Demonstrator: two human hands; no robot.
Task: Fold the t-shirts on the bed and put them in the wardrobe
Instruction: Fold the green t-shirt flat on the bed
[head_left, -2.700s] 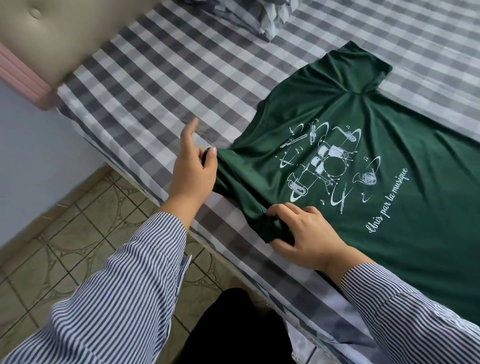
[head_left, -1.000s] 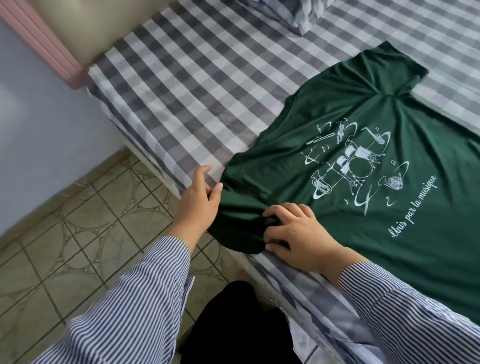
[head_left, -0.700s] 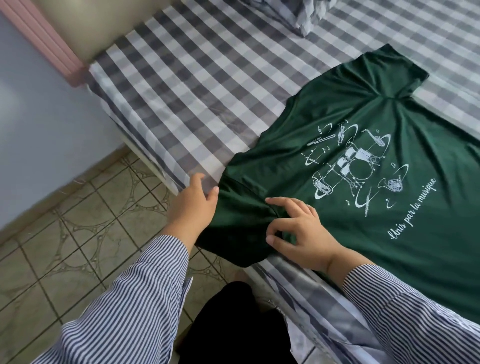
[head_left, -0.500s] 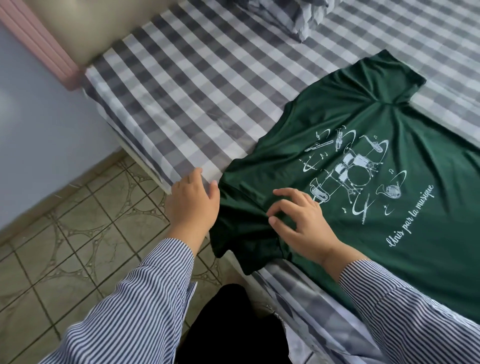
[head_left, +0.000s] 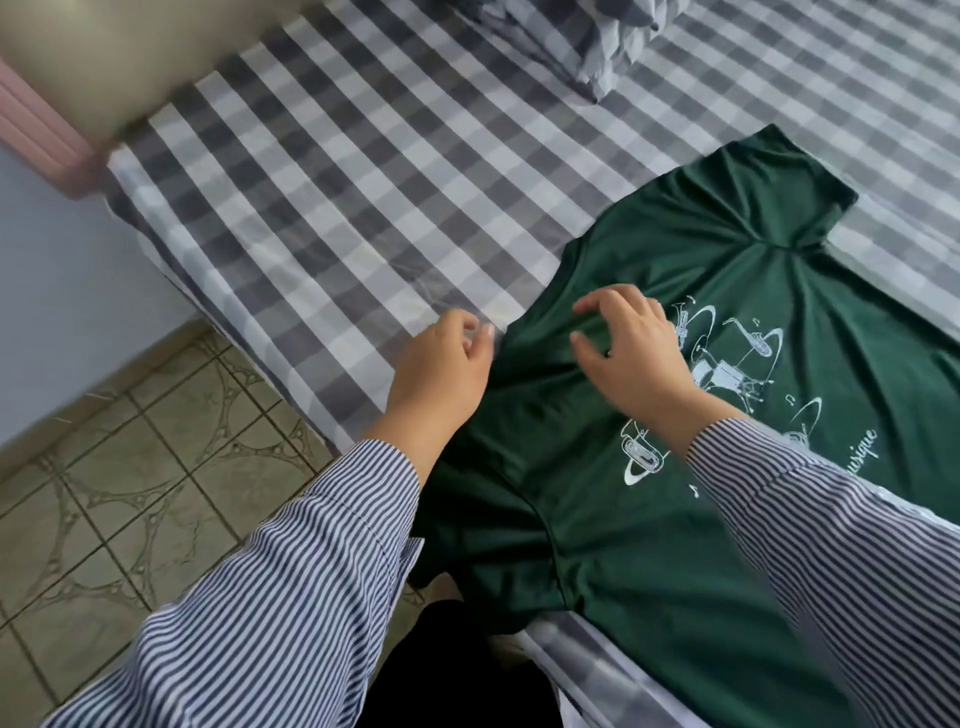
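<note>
green t-shirt (head_left: 649, 545) shows white script, only "usique" legible beside sleeve.

One green t-shirt (head_left: 675, 545), one checked bed (head_left: 363, 182), one checked pillow (head_left: 587, 36) beyond the two hands (head_left: 441, 374) (head_left: 634, 358).

We see a dark green t-shirt (head_left: 649, 545) with a white print of instruments and script lying on our grey-and-white checked sheet (head_left: 337, 197). Our sleeves (head_left: 291, 597) are navy-and-white striped. On the left, the floor tiles (head_left: 104, 493) are olive with curved lines, the wall (head_left: 67, 270) pale blue, its trim (head_left: 36, 135) pink.
</note>
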